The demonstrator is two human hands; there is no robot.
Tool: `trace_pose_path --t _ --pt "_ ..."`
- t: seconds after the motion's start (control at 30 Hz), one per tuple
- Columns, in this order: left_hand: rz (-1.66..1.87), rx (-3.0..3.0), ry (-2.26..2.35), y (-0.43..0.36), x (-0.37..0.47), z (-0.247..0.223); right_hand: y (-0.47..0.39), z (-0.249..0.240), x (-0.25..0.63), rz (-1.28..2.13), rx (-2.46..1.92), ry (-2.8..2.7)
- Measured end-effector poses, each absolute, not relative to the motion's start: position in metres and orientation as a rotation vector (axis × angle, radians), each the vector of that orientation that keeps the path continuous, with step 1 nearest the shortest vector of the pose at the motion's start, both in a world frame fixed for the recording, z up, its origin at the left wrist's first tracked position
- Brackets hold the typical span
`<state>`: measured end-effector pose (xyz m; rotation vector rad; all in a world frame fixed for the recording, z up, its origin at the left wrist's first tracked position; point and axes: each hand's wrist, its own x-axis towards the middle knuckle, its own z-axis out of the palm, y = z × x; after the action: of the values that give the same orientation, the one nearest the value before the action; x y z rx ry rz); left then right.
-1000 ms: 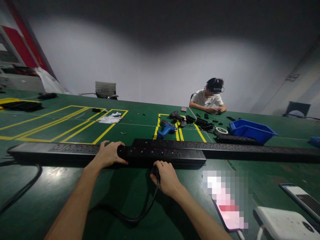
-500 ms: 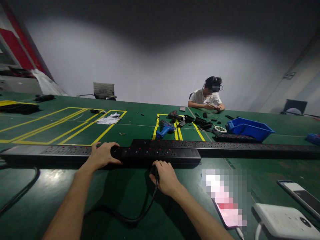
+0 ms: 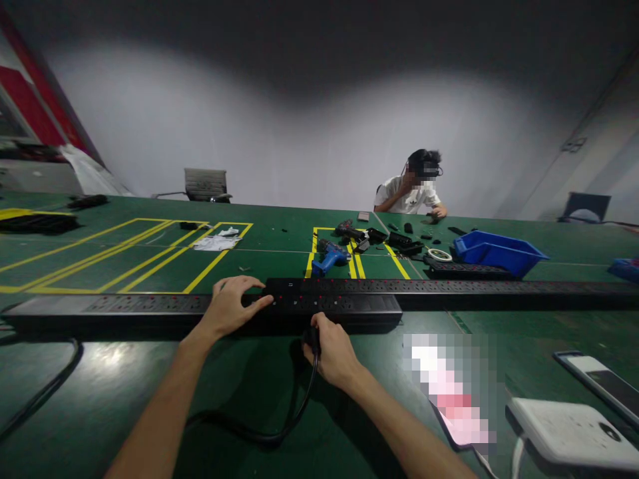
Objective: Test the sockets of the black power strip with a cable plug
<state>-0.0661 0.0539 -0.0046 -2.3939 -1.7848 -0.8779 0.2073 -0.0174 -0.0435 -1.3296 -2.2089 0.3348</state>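
A long black power strip [image 3: 359,305] with sockets and small red lights lies across the green table in front of me. My left hand [image 3: 230,305] rests over its middle, fingers and thumb spread apart, the thumb reaching along the socket face. Just in front of the strip's near side, my right hand [image 3: 333,349] is closed around a black plug [image 3: 313,339]. Its prongs are hidden. From the plug a thick black cable [image 3: 269,439] curves down and left over the table. Directly behind, a second long power strip [image 3: 474,287] runs to the right.
Behind the strips lie a blue cordless drill [image 3: 329,258], several black parts [image 3: 399,241], a tape roll [image 3: 439,255] and a blue bin [image 3: 499,253]. Phones and a white power bank [image 3: 574,432] lie at right. A co-worker [image 3: 417,186] sits across the table.
My left hand has slid right along the strip, its thumb now on the socket face. My right hand has shifted slightly, still holding the plug. The co-worker has raised a hand to the head.
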Motion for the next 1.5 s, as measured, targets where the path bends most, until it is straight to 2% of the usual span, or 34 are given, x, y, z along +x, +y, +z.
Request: trace_pose_path --t 0.2,0.37,0.7,0.97,1.03,1.17,1.27,1.37,1.5 --pt "-1.121 -2.689 -1.411 0.032 -0.007 0.001 -0.018 -0.042 0.207 0.379 -1.184 -2.042" --pt "-1.464 -2.797 -1.314 0.011 0.017 0.005 -0.017 -0.043 0.206 0.402 -1.089 -1.895" --pt "-1.72 -2.311 -1.039 0.003 0.025 -0.006 -0.017 -0.041 0.207 0.341 -1.113 -1.899" --pt "-1.888 -2.054 -1.305 0.004 0.029 0.001 -0.019 -0.038 0.209 0.355 -1.145 -1.956" --pt "-1.774 -2.267 -1.469 0.003 0.032 0.004 -0.019 -0.038 0.21 0.357 -1.148 -1.974" --pt "-1.17 -2.813 -1.706 0.003 0.035 0.008 -0.019 -0.038 0.21 0.34 -1.172 -1.971" --pt "-0.816 -2.914 -1.796 0.002 0.035 0.009 -0.018 -0.039 0.211 0.326 -1.204 -1.974" --pt "-0.602 -2.956 -1.855 -0.004 0.04 0.012 -0.017 -0.04 0.213 0.309 -1.227 -2.009" --pt "-0.505 -2.927 -1.978 -0.013 0.052 0.012 -0.015 -0.042 0.212 0.298 -1.247 -2.043"
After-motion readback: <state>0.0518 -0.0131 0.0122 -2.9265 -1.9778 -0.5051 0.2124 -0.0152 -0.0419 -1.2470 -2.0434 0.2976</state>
